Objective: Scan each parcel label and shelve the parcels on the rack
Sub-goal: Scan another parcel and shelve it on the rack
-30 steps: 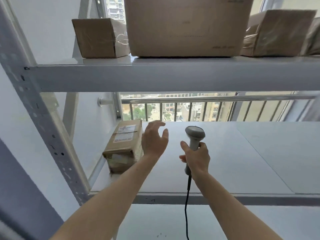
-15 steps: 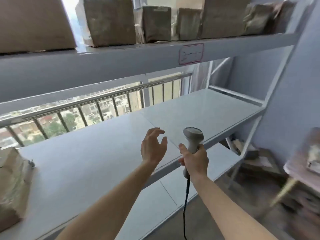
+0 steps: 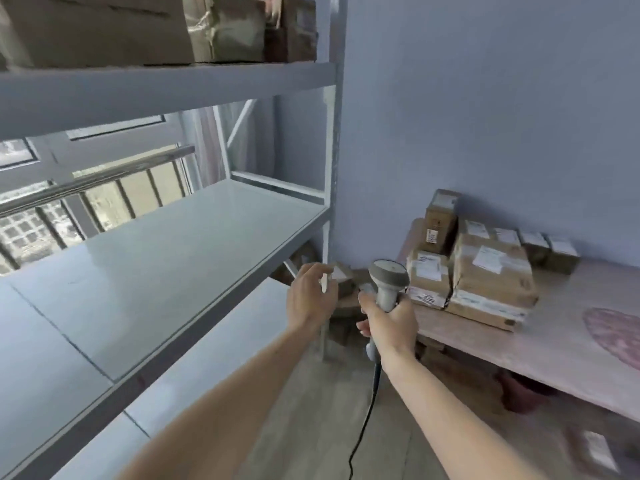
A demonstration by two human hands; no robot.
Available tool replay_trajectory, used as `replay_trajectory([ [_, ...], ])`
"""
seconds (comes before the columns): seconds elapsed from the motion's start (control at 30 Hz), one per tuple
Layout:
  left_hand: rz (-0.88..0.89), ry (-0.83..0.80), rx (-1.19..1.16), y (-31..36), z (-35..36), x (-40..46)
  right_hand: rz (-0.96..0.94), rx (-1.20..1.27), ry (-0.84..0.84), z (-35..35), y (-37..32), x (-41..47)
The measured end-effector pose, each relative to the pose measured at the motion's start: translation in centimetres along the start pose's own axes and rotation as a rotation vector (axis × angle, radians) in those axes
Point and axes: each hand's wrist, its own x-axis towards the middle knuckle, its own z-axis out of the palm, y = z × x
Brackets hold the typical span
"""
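At centre frame we see the right hand (image 3: 389,318) clamped round the handle of a grey scanner (image 3: 387,280), its cable trailing to the bottom edge; the left hand (image 3: 310,296) hangs just beside it, fingers loosely spread and holding nothing; labelled parcels (image 3: 481,271) sit stacked on a pinkish table (image 3: 540,341) at right; the grey rack (image 3: 166,244) fills the left, with more boxes (image 3: 221,29) on its upper-left shelf.
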Motion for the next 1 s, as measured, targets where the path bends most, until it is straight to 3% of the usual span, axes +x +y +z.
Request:
replay_trajectory([
  [0.5, 0.136, -0.355, -0.037, 13.0, 24.9, 7.3, 0.094, 0.043, 0.333, -17.3, 0.9, 18.7],
  [0.77, 0.165, -0.497, -0.086, 15.1, 36.0, 14.0, 0.146, -0.068, 0.353, -22.0, 0.7, 28.9],
  [1.0, 0.111, -0.643, 0.084, 14.4, 42.6, 17.1, 0.178, -0.104, 0.280, -24.6, 1.4, 35.2],
])
